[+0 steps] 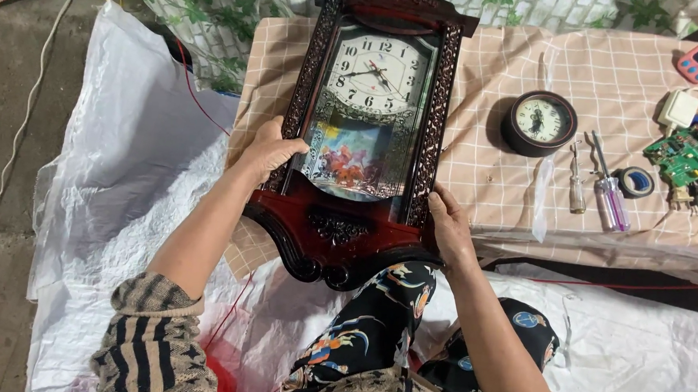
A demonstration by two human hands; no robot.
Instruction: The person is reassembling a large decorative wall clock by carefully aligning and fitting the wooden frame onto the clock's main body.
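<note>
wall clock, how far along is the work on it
Laid out: the screwdrivers, tape roll and small round clock sit on the checked cloth. In hand: the left hand and right hand grip the wall clock by its sides. Its case looks closed, so opening it seems left.

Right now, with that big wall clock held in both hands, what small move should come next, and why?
Probably slide the wall clock fully onto the checked cloth: left hand and right hand grip its sides, and its base overhangs the lap.
</note>
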